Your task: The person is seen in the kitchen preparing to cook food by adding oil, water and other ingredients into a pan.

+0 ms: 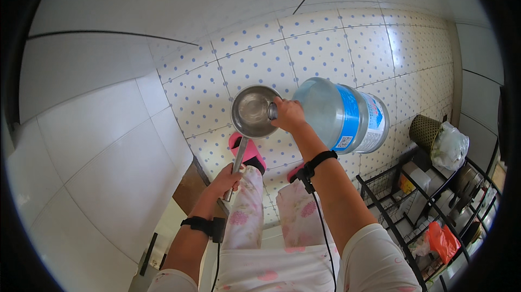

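My left hand is closed around the handle of a steel saucepan, held out above the floor. Clear liquid, likely water, seems to lie in the pan, with rippled reflections on it. My right hand grips the neck of a large clear plastic water jug, which lies tilted on its side. The jug's mouth reaches over the right part of the pan's rim. Around the jug runs a blue and white label with writing and a printed code.
White tiled walls rise at the left and top. The floor has blue-dotted tiles. At right stand a woven waste bin with a plastic bag and a black metal rack holding a red bag and pans. Cables hang from both wrist straps.
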Demonstrator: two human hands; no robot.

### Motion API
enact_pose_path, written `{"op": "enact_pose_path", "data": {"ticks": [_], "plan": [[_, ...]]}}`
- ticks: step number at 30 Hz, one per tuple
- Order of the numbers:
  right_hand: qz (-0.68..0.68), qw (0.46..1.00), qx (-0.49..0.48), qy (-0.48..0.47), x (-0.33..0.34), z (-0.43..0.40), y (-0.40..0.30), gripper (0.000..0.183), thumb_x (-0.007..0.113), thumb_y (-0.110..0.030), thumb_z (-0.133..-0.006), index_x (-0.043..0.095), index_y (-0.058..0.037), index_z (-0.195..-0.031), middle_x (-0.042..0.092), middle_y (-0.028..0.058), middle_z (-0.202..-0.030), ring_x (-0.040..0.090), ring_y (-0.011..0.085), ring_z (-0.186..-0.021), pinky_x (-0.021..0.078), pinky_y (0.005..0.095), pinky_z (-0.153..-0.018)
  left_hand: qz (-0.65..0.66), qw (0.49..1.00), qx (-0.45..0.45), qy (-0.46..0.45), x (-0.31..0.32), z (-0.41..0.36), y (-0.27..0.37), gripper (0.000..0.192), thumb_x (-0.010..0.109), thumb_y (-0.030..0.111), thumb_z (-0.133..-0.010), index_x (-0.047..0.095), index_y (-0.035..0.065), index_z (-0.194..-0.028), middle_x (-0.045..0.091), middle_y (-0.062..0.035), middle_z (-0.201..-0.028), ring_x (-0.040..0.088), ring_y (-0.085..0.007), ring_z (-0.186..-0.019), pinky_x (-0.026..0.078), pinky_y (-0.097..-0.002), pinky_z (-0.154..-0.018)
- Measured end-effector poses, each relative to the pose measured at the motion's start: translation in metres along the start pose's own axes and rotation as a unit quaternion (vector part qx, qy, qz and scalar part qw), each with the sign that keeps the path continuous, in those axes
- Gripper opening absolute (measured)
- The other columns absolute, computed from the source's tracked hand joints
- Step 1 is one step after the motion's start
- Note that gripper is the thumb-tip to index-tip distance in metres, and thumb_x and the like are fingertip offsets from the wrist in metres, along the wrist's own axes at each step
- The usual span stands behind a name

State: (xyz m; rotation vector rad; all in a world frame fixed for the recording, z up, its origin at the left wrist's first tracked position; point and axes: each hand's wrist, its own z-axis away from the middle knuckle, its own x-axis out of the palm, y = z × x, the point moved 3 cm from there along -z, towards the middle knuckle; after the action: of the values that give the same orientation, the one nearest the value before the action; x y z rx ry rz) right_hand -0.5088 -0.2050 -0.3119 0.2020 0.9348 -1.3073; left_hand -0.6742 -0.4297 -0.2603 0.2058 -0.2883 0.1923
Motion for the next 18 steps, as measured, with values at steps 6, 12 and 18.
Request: {"op": "enact_pose_path", "data": {"ticks": [6, 12, 18], "plan": [[0.007, 0.999, 0.028, -0.020, 0.027, -0.014, -0.016, 0.054, 0.071, -0.029, -0.061, 0.049, -0.0116, -0.108, 0.062, 0.0094, -0.093, 0.058, 0.0252, -0.094, 0.0376, 0.0397, -0.087, 0.023, 0.999, 0.017, 0.018, -0.014, -0.014, -0.018, 0.028, 0.048, 0.005, -0.080, 0.041, 0.0029, -0.107, 0.037, -0.0004, -0.056, 0.034, -0.0094, -0.042, 0.033, -0.0254, -0.040], [0.038, 0.997, 0.050, -0.053, 0.050, -0.022, -0.019, 0.049, 0.070, -0.026, -0.063, 0.050, -0.0130, -0.105, 0.061, 0.0093, -0.095, 0.057, 0.0249, -0.096, 0.0367, 0.0395, -0.087, 0.007, 1.000, 0.011, 0.020, -0.035, -0.027, -0.026, 0.030, 0.049, 0.007, -0.080, 0.041, 0.0010, -0.107, 0.042, -0.0025, -0.057, 0.041, -0.0113, -0.042, 0.038, -0.0276, -0.042], [0.049, 0.997, 0.064, -0.019, 0.058, -0.028, -0.011, 0.046, 0.072, -0.027, -0.063, 0.052, -0.0138, -0.102, 0.061, 0.0081, -0.093, 0.057, 0.0254, -0.093, 0.0374, 0.0394, -0.086, 0.014, 0.999, -0.015, 0.030, -0.042, -0.032, -0.027, 0.028, 0.049, 0.005, -0.080, 0.040, 0.0026, -0.107, 0.039, -0.0011, -0.056, 0.037, -0.0100, -0.042, 0.035, -0.0264, -0.041]]}}
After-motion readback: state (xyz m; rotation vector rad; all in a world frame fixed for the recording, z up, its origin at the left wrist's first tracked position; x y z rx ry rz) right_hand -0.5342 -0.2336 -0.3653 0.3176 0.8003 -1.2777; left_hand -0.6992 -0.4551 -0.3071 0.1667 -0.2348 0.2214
